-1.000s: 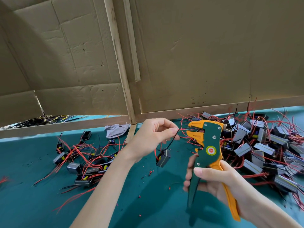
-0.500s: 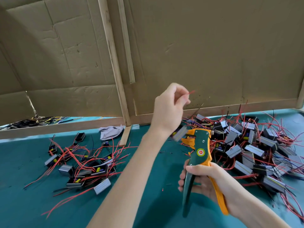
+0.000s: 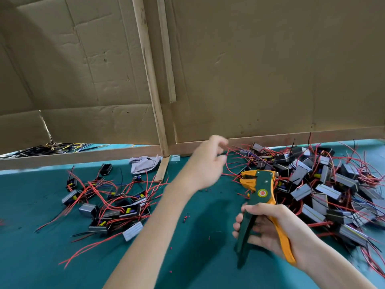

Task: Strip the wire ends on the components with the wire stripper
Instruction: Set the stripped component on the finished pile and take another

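Observation:
My right hand (image 3: 270,228) grips the handles of the green and orange wire stripper (image 3: 260,190), holding it upright with its jaws toward the left. A big pile of grey and black components with red wires (image 3: 325,184) lies on the right. My left hand (image 3: 206,163), blurred by motion, hovers at the left edge of that pile. Its fingers are loosely curled with a gap between them, and I see nothing in it. A smaller pile of components (image 3: 108,205) lies on the left, with one grey component (image 3: 133,231) at its near edge.
The green table mat (image 3: 187,257) carries small red and black insulation bits. Cardboard walls on a wooden frame (image 3: 160,130) close the back. A crumpled grey cloth (image 3: 144,163) lies by the frame post. Loose black and yellow wires (image 3: 45,148) lie behind the left rail.
My left hand has dropped from its raised position to the right pile's edge, and the red wire it pinched is no longer in it. The stripper has barely moved.

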### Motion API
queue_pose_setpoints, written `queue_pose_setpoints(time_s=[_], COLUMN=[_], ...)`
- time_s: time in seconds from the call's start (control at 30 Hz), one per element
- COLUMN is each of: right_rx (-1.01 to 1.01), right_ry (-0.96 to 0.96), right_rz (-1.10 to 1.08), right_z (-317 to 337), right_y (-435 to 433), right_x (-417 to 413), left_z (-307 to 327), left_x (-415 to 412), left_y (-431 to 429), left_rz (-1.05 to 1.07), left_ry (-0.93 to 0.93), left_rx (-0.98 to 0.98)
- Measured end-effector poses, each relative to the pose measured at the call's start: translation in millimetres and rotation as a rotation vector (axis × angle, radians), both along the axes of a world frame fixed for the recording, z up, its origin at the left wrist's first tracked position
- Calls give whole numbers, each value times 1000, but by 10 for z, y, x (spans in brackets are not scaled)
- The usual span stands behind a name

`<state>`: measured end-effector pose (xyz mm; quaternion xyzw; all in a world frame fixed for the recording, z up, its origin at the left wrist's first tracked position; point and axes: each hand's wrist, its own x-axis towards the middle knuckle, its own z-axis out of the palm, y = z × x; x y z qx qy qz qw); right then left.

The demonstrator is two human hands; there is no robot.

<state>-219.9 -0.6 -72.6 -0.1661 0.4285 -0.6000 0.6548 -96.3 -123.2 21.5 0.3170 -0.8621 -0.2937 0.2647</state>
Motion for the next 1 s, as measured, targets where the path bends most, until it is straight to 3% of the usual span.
queue_pose_setpoints(time_s=[0.13,0.2,0.3,0.37,0.67,0.8,0.9,1.0], right_rx=[-2,-4,-33,-39,-27,-37,-55,-65], right_ry=[10,7,4,13,25,25,18,12], right_rz=[-13,-17,-1,-1,-30,-34,-19,-5], right_z=[-40,-62,-56,-61,-47,-46,-42,-34], right_y=[-4,-10,-4,-5,-5,1,7,19], right_x=[-13,-17,-13,-11,6,-9,0,10], left_z=[-183,-307,-491,-550,-555,-375,-189,-68], left_x=[672,952,1181,1233,1118,1011,887,743], left_y=[-555,-740,-889,-920,-873,-790,-634,-466], left_rz=[466,611,636,587,425,347,246,131], left_ry=[-399,-541,-670,-652,-321,50,414,664], left_rx=[-184,-137,65,137,67,66,185,332])
